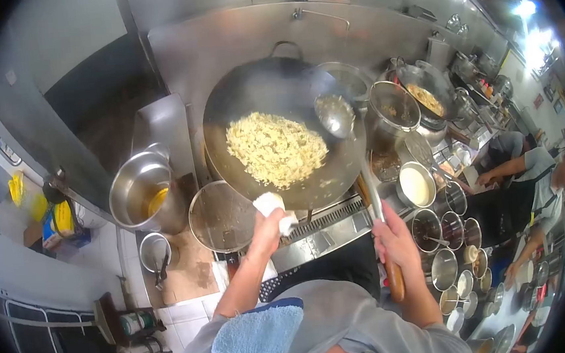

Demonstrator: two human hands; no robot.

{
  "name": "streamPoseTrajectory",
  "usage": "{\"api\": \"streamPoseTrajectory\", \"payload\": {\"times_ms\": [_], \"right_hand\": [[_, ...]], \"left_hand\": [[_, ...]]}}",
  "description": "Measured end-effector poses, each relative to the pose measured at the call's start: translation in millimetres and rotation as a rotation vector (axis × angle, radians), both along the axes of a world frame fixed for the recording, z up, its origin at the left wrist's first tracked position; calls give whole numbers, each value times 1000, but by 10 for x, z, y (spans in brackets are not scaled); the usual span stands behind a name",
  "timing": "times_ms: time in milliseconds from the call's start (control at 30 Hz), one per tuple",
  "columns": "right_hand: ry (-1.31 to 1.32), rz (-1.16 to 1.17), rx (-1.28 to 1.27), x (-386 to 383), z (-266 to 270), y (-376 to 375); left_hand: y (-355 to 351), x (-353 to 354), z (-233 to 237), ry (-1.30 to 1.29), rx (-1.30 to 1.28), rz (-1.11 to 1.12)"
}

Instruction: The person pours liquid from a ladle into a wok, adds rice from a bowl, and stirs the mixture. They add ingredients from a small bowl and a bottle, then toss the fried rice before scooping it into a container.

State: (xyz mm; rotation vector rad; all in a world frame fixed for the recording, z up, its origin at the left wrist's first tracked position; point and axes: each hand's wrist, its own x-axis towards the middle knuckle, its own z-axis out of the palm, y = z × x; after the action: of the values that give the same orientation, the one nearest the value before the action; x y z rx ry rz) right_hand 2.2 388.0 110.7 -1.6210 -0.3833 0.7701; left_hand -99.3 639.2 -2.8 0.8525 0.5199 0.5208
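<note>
A large dark wok (249,89) stands on the stove, with a mound of yellowish fried rice (277,149) in it. My left hand (265,233) is closed on a folded white cloth (270,204) at the wok's near rim; whether the rim itself is gripped through the cloth is hidden. In my right hand (397,237) is the long handle of a ladle (336,116), the fingers wrapped just above its wooden end. The ladle's metal bowl is over the wok's right side, apart from the main mound of rice.
Left of the wok stand a deep steel pot (121,196), a small pot (154,251) and a round strainer (210,225). To the right are a mesh strainer (394,104), a pot of pale liquid (416,186) and several metal containers. Co-workers' arms (511,168) show at far right.
</note>
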Motion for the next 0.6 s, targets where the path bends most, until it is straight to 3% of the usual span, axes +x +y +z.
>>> {"api": "streamPoseTrajectory", "payload": {"times_ms": [33,100,167,267,367,500,600], "right_hand": [[16,18,0,51,-76,73],[529,98,300,30,-141,209],[1080,132,590,-34,-110,330],[1502,141,766,-66,-119,484],[1466,121,714,21,-180,475],[1109,107,336,310,72,235],[1011,167,276,658,-17,51]], "left_hand": [[-31,50,-23,59,132,77],[55,99,-143,122,190,100],[281,79,17,183,152,53],[518,57,99,175,31,-60],[292,-31,46,251,-254,-86],[-28,21,-225,81,-471,1],[-314,117,-239,70,-435,44]]}}
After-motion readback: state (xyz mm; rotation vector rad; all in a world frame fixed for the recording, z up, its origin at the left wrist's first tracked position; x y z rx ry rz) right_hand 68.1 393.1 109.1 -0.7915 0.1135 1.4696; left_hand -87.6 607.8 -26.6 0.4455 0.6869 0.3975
